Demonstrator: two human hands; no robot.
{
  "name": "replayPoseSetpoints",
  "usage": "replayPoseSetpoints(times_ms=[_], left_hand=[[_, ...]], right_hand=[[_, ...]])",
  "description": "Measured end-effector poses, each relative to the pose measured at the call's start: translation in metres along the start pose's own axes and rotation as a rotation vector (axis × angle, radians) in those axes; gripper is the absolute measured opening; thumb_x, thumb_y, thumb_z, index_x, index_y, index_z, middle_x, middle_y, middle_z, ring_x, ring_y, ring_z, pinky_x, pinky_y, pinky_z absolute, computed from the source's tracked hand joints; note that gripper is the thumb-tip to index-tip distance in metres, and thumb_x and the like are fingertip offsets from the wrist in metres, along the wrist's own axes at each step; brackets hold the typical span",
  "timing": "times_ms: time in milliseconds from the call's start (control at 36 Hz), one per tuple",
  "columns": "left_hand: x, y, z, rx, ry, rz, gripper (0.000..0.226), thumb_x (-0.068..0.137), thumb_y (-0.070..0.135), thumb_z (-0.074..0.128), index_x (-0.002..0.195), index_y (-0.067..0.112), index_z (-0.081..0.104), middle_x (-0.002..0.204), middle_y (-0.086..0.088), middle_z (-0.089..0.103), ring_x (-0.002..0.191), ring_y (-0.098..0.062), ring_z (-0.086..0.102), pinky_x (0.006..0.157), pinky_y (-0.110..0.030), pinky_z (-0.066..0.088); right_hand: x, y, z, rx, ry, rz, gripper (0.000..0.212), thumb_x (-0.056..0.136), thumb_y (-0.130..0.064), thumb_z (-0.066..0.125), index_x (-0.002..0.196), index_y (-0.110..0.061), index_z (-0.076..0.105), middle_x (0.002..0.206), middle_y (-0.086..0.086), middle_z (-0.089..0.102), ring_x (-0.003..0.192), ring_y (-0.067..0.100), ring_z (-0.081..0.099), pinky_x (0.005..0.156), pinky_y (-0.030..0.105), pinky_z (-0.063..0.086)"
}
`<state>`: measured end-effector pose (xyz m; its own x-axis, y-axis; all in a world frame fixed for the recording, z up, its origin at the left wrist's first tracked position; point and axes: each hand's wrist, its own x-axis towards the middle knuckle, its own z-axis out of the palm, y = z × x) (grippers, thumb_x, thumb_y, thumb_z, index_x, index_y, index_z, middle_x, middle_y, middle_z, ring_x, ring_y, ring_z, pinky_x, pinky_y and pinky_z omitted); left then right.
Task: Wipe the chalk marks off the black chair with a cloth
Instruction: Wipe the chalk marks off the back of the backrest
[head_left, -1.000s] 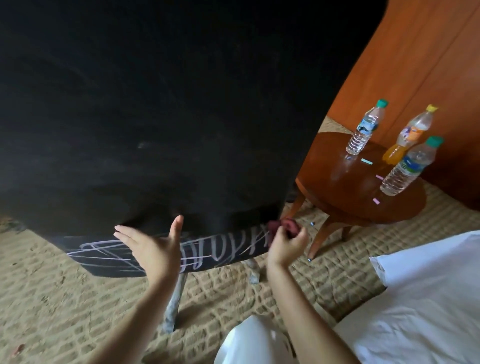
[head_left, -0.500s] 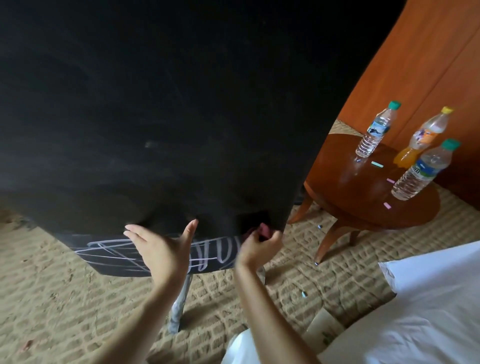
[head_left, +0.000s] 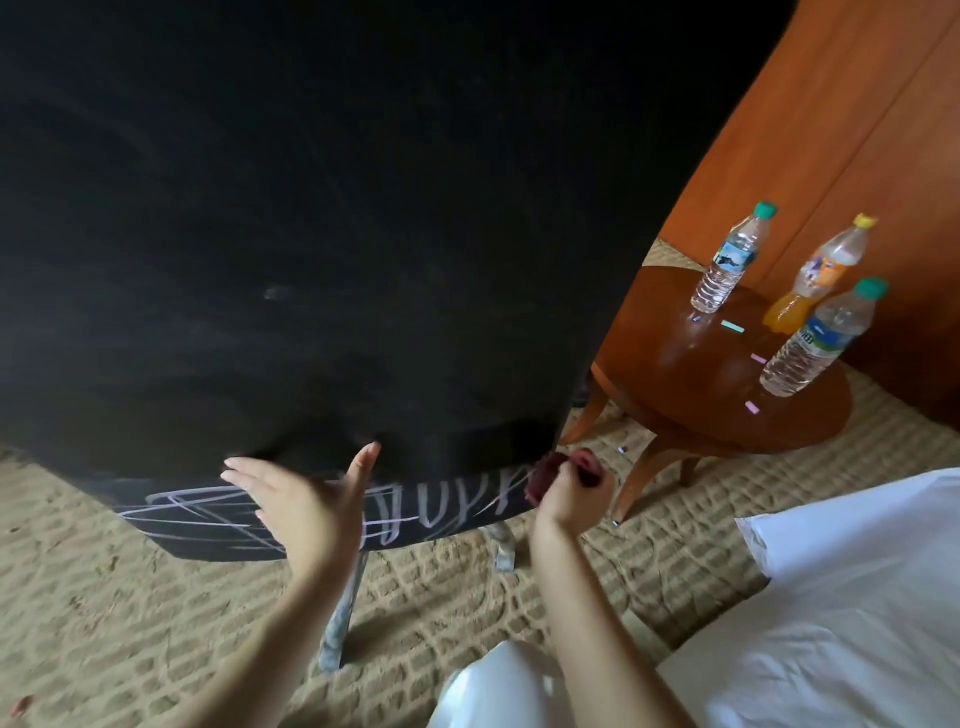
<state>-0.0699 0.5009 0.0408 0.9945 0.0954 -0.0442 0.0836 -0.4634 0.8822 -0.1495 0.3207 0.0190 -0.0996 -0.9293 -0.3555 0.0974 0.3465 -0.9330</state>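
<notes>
The black chair (head_left: 322, 234) fills the upper left of the head view, its big dark back facing me. White and pink chalk marks (head_left: 447, 506) run along the chair's lower band. My left hand (head_left: 306, 499) lies flat on that band with straight fingers and the thumb raised. My right hand (head_left: 571, 499) grips a dark red cloth (head_left: 550, 470) and holds it against the right end of the marked band.
A round wooden table (head_left: 675, 374) stands at the right with three plastic bottles (head_left: 815, 338) and small chalk pieces (head_left: 732, 326). An orange-brown wooden wall (head_left: 857, 130) rises behind it. White bedding (head_left: 841, 623) lies at the lower right. The chair's metal legs (head_left: 340, 618) stand on woven beige flooring.
My right hand has swept the cloth left along the band and then back right to its end. The left hand stayed on the band.
</notes>
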Motion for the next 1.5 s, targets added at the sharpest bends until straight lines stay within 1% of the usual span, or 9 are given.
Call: replayPoseSetpoints(times_ms=[111, 417, 639, 833, 1028, 1111, 1194, 1389, 1500], left_hand=[[0.001, -0.002, -0.001, -0.034, -0.004, 0.016, 0.131, 0.065, 0.059, 0.066, 0.145, -0.009, -0.013, 0.156, -0.023, -0.016, 0.146, -0.026, -0.014, 0.116, -0.031, -0.003], [-0.004, -0.007, 0.003, -0.143, 0.013, 0.076, 0.127, 0.069, 0.051, 0.071, 0.148, 0.001, -0.015, 0.158, -0.013, -0.019, 0.146, -0.017, -0.017, 0.119, -0.03, -0.004], [-0.003, -0.001, 0.0, -0.131, -0.026, 0.039, 0.13, 0.065, 0.053, 0.066, 0.145, -0.006, -0.017, 0.155, -0.021, -0.021, 0.145, -0.023, -0.02, 0.115, -0.028, -0.007], [-0.002, -0.005, -0.001, -0.067, -0.022, 0.036, 0.131, 0.064, 0.059, 0.064, 0.146, -0.003, -0.017, 0.157, -0.017, -0.02, 0.146, -0.022, -0.016, 0.108, -0.024, -0.009], [-0.002, -0.011, -0.001, -0.022, 0.02, 0.08, 0.129, 0.065, 0.062, 0.062, 0.148, -0.002, -0.013, 0.158, -0.016, -0.014, 0.147, -0.022, -0.011, 0.112, -0.024, -0.007], [-0.002, -0.009, 0.001, 0.004, 0.049, 0.073, 0.129, 0.064, 0.062, 0.062, 0.148, -0.004, -0.01, 0.158, -0.02, -0.009, 0.147, -0.026, -0.007, 0.116, -0.029, -0.003], [-0.002, -0.007, 0.003, 0.029, 0.052, 0.077, 0.129, 0.064, 0.064, 0.06, 0.147, -0.006, -0.009, 0.157, -0.023, -0.008, 0.147, -0.029, -0.005, 0.117, -0.032, -0.001], [-0.003, -0.008, 0.005, 0.008, 0.092, 0.053, 0.155, 0.043, 0.101, 0.029, 0.147, -0.007, -0.008, 0.156, -0.028, -0.006, 0.146, -0.034, 0.001, 0.117, -0.036, 0.005], [-0.001, -0.011, 0.005, 0.017, 0.084, 0.064, 0.157, 0.04, 0.103, 0.026, 0.147, -0.008, -0.008, 0.156, -0.028, -0.007, 0.146, -0.035, 0.0, 0.117, -0.035, 0.003]], right_hand=[[0.012, 0.01, 0.02, -0.067, -0.019, -0.008, 0.021, 0.08, 0.005, 0.059, 0.081, -0.016, 0.056, 0.079, 0.006, 0.061, 0.074, 0.029, 0.063, 0.072, 0.044, 0.056], [-0.065, 0.072, 0.041, 0.038, -0.202, 0.163, 0.038, 0.083, 0.004, 0.052, 0.088, -0.034, 0.056, 0.084, 0.022, 0.066, 0.059, 0.035, 0.063, 0.048, 0.038, 0.054], [-0.106, 0.077, 0.034, 0.013, -0.356, 0.302, 0.036, 0.081, 0.01, 0.055, 0.111, -0.009, 0.06, 0.101, 0.012, 0.066, 0.093, 0.03, 0.064, 0.087, 0.045, 0.052], [-0.008, 0.039, 0.003, 0.15, -0.059, 0.318, 0.025, 0.084, 0.009, 0.048, 0.104, -0.003, 0.056, 0.085, 0.015, 0.062, 0.059, 0.023, 0.06, 0.051, 0.033, 0.05], [0.005, 0.027, 0.016, 0.104, -0.014, 0.171, 0.022, 0.086, 0.011, 0.047, 0.083, -0.009, 0.055, 0.077, 0.016, 0.058, 0.057, 0.022, 0.052, 0.039, 0.019, 0.044], [-0.011, 0.053, 0.029, 0.099, 0.0, 0.164, 0.029, 0.081, 0.001, 0.052, 0.077, -0.028, 0.057, 0.085, 0.025, 0.063, 0.066, 0.031, 0.058, 0.051, 0.029, 0.049], [-0.035, 0.084, 0.038, 0.036, -0.088, 0.24, 0.027, 0.084, -0.009, 0.056, 0.083, -0.036, 0.057, 0.088, 0.024, 0.067, 0.065, 0.027, 0.057, 0.056, 0.034, 0.046], [-0.107, 0.075, 0.042, 0.164, -0.322, 0.548, 0.024, 0.09, 0.012, 0.042, 0.104, -0.005, 0.052, 0.056, 0.008, 0.052, 0.037, 0.017, 0.043, 0.037, 0.02, 0.036], [-0.088, 0.065, 0.024, 0.083, -0.284, 0.56, 0.029, 0.086, 0.012, 0.053, 0.083, -0.015, 0.061, 0.088, 0.008, 0.066, 0.078, 0.025, 0.063, 0.073, 0.035, 0.054]])
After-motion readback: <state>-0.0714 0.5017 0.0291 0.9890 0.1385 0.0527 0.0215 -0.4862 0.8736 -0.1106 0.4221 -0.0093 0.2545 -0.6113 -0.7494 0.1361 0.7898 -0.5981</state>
